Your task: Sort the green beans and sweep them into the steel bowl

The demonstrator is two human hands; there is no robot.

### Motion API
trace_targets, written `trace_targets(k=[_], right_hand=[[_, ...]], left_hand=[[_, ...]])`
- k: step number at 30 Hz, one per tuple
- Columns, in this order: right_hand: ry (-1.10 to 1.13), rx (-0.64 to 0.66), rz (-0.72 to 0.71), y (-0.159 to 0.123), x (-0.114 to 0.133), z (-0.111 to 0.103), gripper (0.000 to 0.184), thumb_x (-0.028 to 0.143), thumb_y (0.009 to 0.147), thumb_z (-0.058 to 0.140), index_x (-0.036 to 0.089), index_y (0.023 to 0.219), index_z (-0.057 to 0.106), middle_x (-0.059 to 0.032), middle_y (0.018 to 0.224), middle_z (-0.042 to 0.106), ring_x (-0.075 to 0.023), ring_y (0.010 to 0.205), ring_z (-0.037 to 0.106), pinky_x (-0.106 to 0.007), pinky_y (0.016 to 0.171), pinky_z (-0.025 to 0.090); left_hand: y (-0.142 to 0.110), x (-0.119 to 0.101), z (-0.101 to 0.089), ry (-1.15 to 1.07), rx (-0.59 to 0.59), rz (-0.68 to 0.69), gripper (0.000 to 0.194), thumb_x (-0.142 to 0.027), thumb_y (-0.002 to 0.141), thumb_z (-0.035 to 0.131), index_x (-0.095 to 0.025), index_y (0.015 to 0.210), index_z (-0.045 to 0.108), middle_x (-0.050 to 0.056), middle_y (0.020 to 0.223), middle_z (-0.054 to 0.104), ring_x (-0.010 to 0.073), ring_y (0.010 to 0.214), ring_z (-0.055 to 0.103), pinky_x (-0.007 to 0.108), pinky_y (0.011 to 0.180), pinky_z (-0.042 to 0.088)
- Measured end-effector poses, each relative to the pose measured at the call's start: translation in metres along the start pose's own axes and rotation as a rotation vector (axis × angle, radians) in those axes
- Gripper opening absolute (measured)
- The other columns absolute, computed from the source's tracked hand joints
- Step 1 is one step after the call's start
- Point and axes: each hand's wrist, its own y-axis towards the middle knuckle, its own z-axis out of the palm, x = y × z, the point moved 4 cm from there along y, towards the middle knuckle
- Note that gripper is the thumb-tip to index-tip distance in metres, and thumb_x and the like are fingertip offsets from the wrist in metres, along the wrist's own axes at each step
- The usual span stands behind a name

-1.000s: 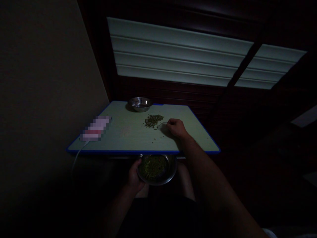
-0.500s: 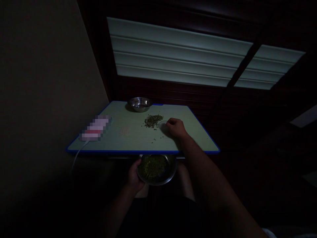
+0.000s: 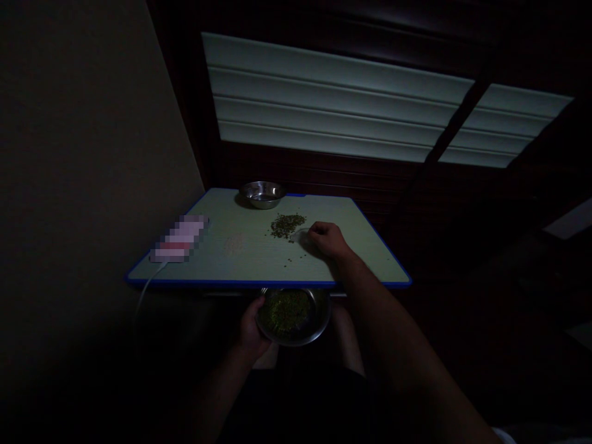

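Note:
My left hand grips the left rim of a metal bowl, held just below the table's front edge. Small green grains or beans lie in that bowl. Over the table, my right hand is closed on a small, clear, thin-edged piece; its exact kind is too dim to make out. The piece's left end touches or nearly touches the near right side of a pile of small brownish-green beans. A few loose beans are scattered on the near side of the pile.
A second metal bowl stands at the back of the pale, blue-edged table. A phone with a blurred screen lies at the left, its white cable hanging over the front edge. Dark wooden panels rise behind, with a wall at left.
My right hand and the clear piece have shifted very slightly left and toward me beside the pile. My left hand still holds the bowl in the same place.

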Motion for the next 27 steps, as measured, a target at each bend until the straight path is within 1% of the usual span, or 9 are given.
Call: trace_targets(k=[3,8,11,16,19,21,24,27], right_hand=[[0.042,-0.006,0.024,-0.0011,0.0024,-0.0004,0.013,0.029,0.065,0.052,0.018,0.06,0.058,0.0017,0.057,0.054,-0.012,0.058,0.047,-0.025,0.057,0.035],[0.081,-0.013,0.014,-0.0018,0.0041,-0.0003,0.015,0.03,0.064,0.052,0.017,0.062,0.059,0.0012,0.059,0.055,-0.0118,0.059,0.047,-0.026,0.059,0.036],[0.105,0.007,0.025,-0.0025,0.0042,0.0003,0.016,0.032,0.063,0.053,0.017,0.062,0.059,0.0015,0.059,0.054,-0.0116,0.059,0.046,-0.025,0.058,0.035],[0.149,0.066,0.088,-0.0052,0.007,0.0013,0.017,0.033,0.06,0.054,0.017,0.058,0.056,0.0027,0.055,0.049,-0.0101,0.053,0.041,-0.025,0.054,0.033],[0.141,0.045,0.05,-0.0051,0.0093,0.0004,0.017,0.033,0.061,0.053,0.016,0.059,0.057,0.0024,0.056,0.05,-0.0101,0.055,0.042,-0.025,0.055,0.033],[0.148,0.052,0.025,-0.0045,0.0091,0.001,0.019,0.034,0.061,0.054,0.016,0.06,0.058,0.0022,0.057,0.051,-0.0102,0.056,0.043,-0.024,0.055,0.034],[0.165,0.102,0.04,-0.0037,0.0062,0.0033,0.019,0.035,0.06,0.056,0.016,0.059,0.058,0.0026,0.056,0.051,-0.0099,0.055,0.042,-0.024,0.055,0.034],[0.146,0.074,0.031,-0.003,0.0053,0.0019,0.018,0.034,0.062,0.055,0.016,0.06,0.058,0.0025,0.056,0.051,-0.0104,0.056,0.043,-0.024,0.056,0.035]], left_hand=[[0.0003,-0.0001,0.0013,-0.001,0.019,0.004,0.025,-0.024,0.078,0.053,-0.013,0.091,0.072,0.008,0.077,0.076,0.0272,0.088,0.071,0.044,0.09,0.051],[-0.0014,-0.0011,0.0034,0.013,-0.006,0.013,0.022,-0.023,0.08,0.051,-0.014,0.081,0.071,0.008,0.076,0.076,0.0247,0.079,0.071,0.042,0.087,0.052],[-0.0018,-0.0012,0.0036,0.012,0.01,0.019,0.022,-0.023,0.079,0.052,-0.013,0.082,0.072,0.008,0.076,0.076,0.0253,0.081,0.071,0.042,0.089,0.051],[-0.0015,-0.0007,0.0026,0.011,0.013,0.014,0.023,-0.024,0.079,0.053,-0.012,0.082,0.072,0.009,0.078,0.076,0.0267,0.083,0.071,0.044,0.091,0.051],[-0.0006,-0.0007,0.0016,0.01,0.003,0.013,0.022,-0.024,0.079,0.054,-0.012,0.082,0.072,0.009,0.077,0.076,0.0275,0.085,0.071,0.045,0.091,0.051],[0.0001,-0.0004,0.0007,0.006,-0.002,0.009,0.022,-0.023,0.078,0.054,-0.012,0.085,0.072,0.01,0.077,0.076,0.0282,0.087,0.071,0.046,0.091,0.051],[0.0004,-0.0003,-0.0004,0.005,-0.005,0.009,0.023,-0.023,0.078,0.055,-0.013,0.09,0.072,0.009,0.078,0.076,0.0284,0.089,0.07,0.046,0.091,0.051],[-0.0003,-0.0003,0.0001,0.013,0.004,0.007,0.024,-0.024,0.078,0.054,-0.012,0.091,0.072,0.01,0.08,0.076,0.0284,0.09,0.07,0.045,0.092,0.05]])
